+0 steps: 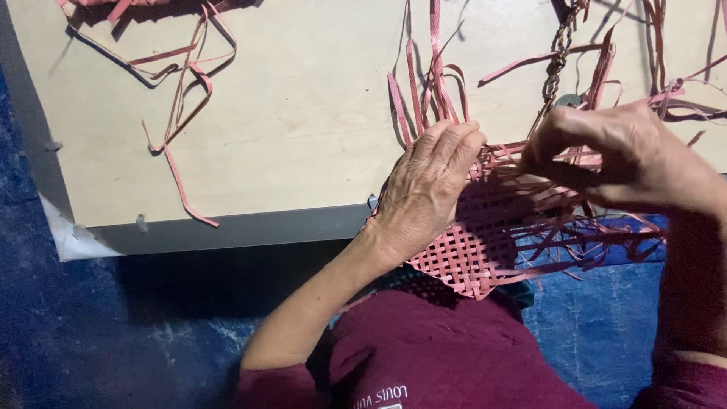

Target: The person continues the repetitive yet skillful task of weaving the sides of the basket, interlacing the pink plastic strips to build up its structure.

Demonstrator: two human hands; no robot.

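From the head camera, the left hand [428, 189] lies flat with fingers together on a pink woven mat [473, 250] overhanging the near edge of the pale worktop [303, 113], the right hand [613, 155] pinches 1 strip [564, 163], and loose strips [182, 98] lie toward its far left corner.
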